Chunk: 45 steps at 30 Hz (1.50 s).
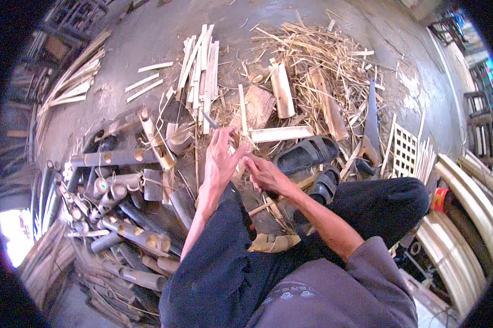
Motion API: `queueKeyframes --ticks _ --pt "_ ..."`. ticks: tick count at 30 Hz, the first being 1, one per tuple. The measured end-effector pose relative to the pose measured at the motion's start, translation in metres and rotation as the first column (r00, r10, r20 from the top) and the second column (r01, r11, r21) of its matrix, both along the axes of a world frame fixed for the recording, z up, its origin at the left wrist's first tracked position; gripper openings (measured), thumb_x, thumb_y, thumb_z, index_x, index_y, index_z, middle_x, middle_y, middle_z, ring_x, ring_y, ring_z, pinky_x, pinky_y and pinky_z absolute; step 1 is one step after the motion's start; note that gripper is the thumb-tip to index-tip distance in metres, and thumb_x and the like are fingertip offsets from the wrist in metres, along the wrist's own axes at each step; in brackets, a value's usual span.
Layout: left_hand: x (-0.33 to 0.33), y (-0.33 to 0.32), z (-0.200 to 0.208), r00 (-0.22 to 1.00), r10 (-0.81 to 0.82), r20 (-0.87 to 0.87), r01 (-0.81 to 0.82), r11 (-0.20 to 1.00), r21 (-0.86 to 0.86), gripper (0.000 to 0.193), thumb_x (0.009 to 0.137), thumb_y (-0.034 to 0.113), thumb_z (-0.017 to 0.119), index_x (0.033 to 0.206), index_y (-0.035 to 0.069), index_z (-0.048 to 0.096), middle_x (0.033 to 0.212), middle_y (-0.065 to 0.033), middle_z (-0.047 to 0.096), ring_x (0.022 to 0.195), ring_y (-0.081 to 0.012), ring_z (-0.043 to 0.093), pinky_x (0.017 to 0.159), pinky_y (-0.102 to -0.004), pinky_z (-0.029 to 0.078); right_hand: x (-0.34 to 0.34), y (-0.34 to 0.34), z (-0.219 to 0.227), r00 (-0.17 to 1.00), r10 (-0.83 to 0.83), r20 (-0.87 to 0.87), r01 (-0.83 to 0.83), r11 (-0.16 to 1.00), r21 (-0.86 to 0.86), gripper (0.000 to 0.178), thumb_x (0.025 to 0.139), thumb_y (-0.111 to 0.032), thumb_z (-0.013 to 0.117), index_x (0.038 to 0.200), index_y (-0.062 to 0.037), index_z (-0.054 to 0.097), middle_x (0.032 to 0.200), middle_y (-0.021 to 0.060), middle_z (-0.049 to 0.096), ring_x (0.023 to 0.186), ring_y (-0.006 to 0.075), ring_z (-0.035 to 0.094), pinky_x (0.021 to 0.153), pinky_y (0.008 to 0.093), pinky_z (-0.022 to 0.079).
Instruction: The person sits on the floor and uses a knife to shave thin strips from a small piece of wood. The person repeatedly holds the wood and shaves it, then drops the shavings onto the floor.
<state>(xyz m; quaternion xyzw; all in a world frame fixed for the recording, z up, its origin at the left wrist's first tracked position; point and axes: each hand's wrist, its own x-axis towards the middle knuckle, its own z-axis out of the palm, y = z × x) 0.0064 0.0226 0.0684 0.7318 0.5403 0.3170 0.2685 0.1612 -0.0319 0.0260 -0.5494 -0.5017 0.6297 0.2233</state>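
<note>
My left hand (222, 158) is raised above my knees with its fingers stretched up and its thumb pressed toward my right hand. A thin dark strip (209, 119), possibly a blade, sticks out past the left fingertips. My right hand (264, 174) is closed just to the right of it, pinching a pale thin bamboo strip (241, 156) that runs between both hands. The two hands touch over the strip. My dark trousers and sleeves fill the lower middle of the view.
Cut bamboo tubes (121, 218) are heaped at the left. Split slats (200, 71) and shavings (323, 60) lie ahead. Near my feet are black sandals (306, 154), a saw (371, 120) and a woven lattice (405, 150). Curved bamboo strips (465, 191) are at the right.
</note>
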Motion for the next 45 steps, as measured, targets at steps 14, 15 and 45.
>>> queueKeyframes --ticks 14,15,45 --pt "0.044 0.047 -0.011 0.973 -0.201 -0.111 0.21 0.974 0.08 0.022 0.08 0.017 0.068 0.087 0.0 0.057 0.082 -0.0155 0.057 0.074 -0.0302 0.057 0.068 -0.0394 0.045 0.028 0.028 -0.059 0.998 -0.055 0.035 0.05 0.992 0.115 0.026 0.081 -0.025 0.06 0.08 0.0005 0.061 0.054 0.0112 0.057 0.043 0.0192 0.057 0.041 0.0346 0.045" --pt "0.047 0.043 -0.013 0.971 -0.216 -0.104 0.228 0.966 0.119 0.02 0.078 0.013 0.068 0.086 0.0 0.056 0.08 -0.0154 0.057 0.074 -0.0306 0.057 0.068 -0.04 0.045 0.028 0.026 -0.055 0.997 -0.062 0.054 0.055 0.991 0.123 0.028 0.082 -0.028 0.06 0.076 0.0001 0.062 0.054 0.0138 0.059 0.045 0.0215 0.061 0.043 0.036 0.048" --pt "0.038 0.018 -0.03 0.951 0.167 0.259 -0.113 0.971 -0.212 0.022 0.083 0.022 0.072 0.085 0.001 0.065 0.065 -0.0001 0.055 0.061 -0.0091 0.045 0.056 -0.0264 0.039 0.004 0.006 -0.064 0.93 -0.11 0.35 -0.056 0.9 0.431 0.023 0.077 -0.018 0.06 0.08 0.0036 0.063 0.071 0.0277 0.063 0.069 0.0442 0.064 0.061 0.0497 0.05"
